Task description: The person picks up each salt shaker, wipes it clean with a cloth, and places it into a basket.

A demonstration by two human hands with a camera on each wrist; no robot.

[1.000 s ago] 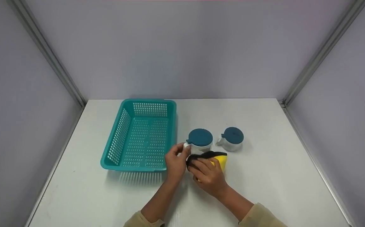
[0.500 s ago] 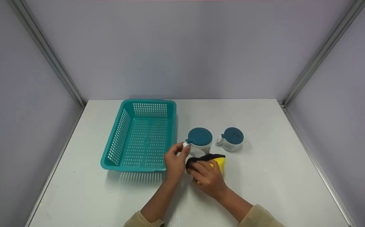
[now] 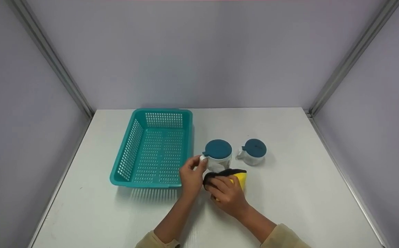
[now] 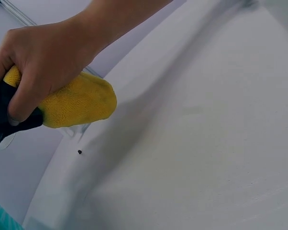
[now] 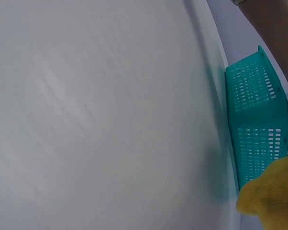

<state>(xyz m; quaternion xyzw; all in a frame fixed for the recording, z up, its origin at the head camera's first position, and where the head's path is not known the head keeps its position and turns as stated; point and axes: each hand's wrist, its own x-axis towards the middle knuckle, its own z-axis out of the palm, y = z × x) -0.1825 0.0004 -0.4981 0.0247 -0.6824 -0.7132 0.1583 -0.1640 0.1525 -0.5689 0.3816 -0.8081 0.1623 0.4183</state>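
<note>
**Jar steadied by its handle while a cloth is pressed to its near side**

Head view. The left hand (image 3: 191,177) pinches the white side handle of the near clear plastic jar with the dark teal round lid (image 3: 217,156), thumb and fingers closed on the handle; in my judgement this grip keeps the jar from sliding or turning. The right hand (image 3: 227,194) is curled round a bunched yellow and black cloth (image 3: 235,175) and holds it against the jar's near wall, low down, where the two touch. The jar stands upright on the white desk (image 3: 289,206), just right of the teal perforated plastic basket (image 3: 151,148), close to its right wall but apart from it. A second clear jar with a dark teal lid (image 3: 254,153) stands upright to the right of the first, near but not touching, out of reach of either hand.

Left wrist view. Only the right hand (image 4: 43,57) appears, fingers wrapped over the cloth (image 4: 79,103), yellow side outward and black part tucked under the fingertips. The wadding gives a firm pad for rubbing, in my judgement. The jar is out of frame here.

Right wrist view. The desk (image 5: 96,120) fills the frame; the basket (image 5: 256,129) shows at the right edge, with a corner of the yellow cloth (image 5: 271,196) at lower right. No fingers are visible in this view.
</note>
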